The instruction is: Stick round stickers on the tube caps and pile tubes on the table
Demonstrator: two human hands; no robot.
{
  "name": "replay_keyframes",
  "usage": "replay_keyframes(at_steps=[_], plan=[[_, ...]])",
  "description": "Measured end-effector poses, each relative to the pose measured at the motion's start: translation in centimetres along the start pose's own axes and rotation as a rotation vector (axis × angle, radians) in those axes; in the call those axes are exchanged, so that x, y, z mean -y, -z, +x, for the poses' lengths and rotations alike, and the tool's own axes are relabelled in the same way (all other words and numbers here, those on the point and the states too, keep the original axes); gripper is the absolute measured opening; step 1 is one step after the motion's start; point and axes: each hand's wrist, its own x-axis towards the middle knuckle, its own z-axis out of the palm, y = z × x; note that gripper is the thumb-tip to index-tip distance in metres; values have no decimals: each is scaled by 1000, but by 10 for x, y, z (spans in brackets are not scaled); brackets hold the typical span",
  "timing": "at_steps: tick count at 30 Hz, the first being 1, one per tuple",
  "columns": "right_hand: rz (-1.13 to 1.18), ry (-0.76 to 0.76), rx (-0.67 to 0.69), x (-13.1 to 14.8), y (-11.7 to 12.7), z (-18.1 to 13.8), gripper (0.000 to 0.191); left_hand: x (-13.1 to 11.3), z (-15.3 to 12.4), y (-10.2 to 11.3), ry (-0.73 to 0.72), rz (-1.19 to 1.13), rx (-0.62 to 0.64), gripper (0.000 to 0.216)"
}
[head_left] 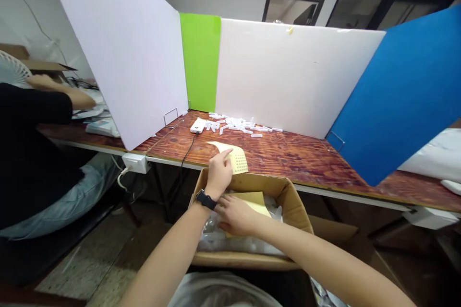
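A yellow sheet printed with rows of small dark marks [238, 159] curls up over the table's front edge. My left hand [219, 173], with a black watch on the wrist, grips this sheet, thumb and index finger at its lower left. Below it, my right hand [237, 215] reaches into an open cardboard box [298, 204], its fingers curled down among clear plastic pieces [212, 235]; what they hold, if anything, is hidden. Another yellow sheet [254, 200] lies in the box beside the right hand.
Small whitish plastic pieces [236, 123] are scattered on the wooden table [288, 153], near a white device [198, 125] with a black cable. White, green and blue panels [302, 76] stand around the table. A person in black [32, 148] sits at the left.
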Motion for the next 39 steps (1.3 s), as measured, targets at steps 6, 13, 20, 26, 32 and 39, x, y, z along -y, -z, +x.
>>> replay_keyframes(at_steps=[6,13,20,26,32,39], plan=[[-136,34,57,13,-18,13,20,0,-4,6,-27,-76,62,30],[608,-149,-300,24,45,-5,10,-3,-5,8,63,-294,134,26],[1086,-533,-955,-4,80,-31,21,-27,-9,23,37,-473,541,32],[928,-511,-953,-18,86,-34,16,-27,-16,5,-8,-333,675,20],[452,-545,-950,-17,84,-38,13,-12,-11,-7,271,-443,348,16],[165,-561,-849,-12,67,-32,18,-15,-13,-8,509,-828,82,24]])
